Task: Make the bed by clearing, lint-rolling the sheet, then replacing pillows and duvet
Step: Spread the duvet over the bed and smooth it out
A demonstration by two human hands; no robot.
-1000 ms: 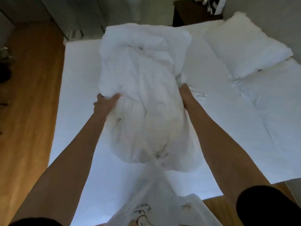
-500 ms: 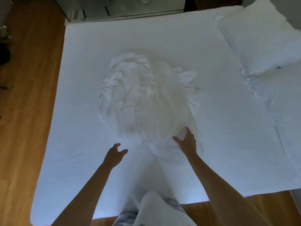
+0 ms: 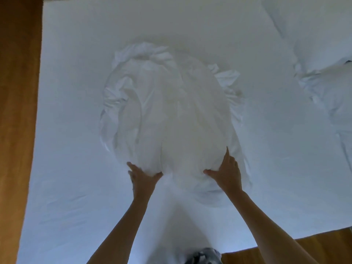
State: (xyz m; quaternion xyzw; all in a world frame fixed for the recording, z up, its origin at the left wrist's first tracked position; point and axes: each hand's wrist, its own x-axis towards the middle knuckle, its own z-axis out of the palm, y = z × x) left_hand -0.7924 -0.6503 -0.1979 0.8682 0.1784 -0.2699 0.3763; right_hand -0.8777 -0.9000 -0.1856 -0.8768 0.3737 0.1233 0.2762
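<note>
- A crumpled white duvet (image 3: 169, 115) lies in a rounded heap on the white sheet (image 3: 72, 168) of the bed, directly ahead of both hands and reaching away from them.
- The left hand (image 3: 142, 177) meets the near left edge of the heap: its thumb points inward along the fabric, its fingers are spread and fairly straight, and it presses against the bundle rather than closing round it.
- The right hand (image 3: 226, 172) meets the near right edge, thumb pointing inward toward the other hand, fingers lying straight up along the side of the heap. It looks flat on the cloth; whether any fabric is pinched under the thumb cannot be told.
- The near end of the duvet bulges between the two hands, which are set apart on either side of it.
- Both forearms are bare and reach forward from the lower edge of the view.
- Far off to the right of the right hand, at the edge of the bed, lies more white bedding, rumpled, likely a pillow (image 3: 323, 44).
- Left of the left hand, past the sheet's edge, runs a strip of wooden floor (image 3: 17, 111); more of it shows near the right forearm.
- Between the forearms, at the bottom, a scrap of patterned clothing (image 3: 203, 256) appears.
</note>
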